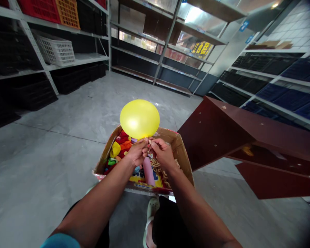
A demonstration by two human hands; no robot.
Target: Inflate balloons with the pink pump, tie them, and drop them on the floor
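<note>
An inflated yellow balloon (140,118) stands up above my two hands, its neck end pointing down at my fingers. My left hand (139,151) pinches the balloon at its neck. Close beside it, my right hand (161,151) has thumb and forefinger pressed together near the neck; what is between them is too small to make out. Below both hands is a cardboard box (182,151) with colourful deflated balloons (115,150), a pink cylinder (148,172) and a pile of beige loops (157,165) in it.
A dark red wooden cabinet (217,131) stands tilted to the right of the box. Metal shelving (167,38) lines the back; racks with black bins (77,77), a white basket (55,50) and blue bins (286,93) stand at the sides. Grey concrete floor (67,113) lies around.
</note>
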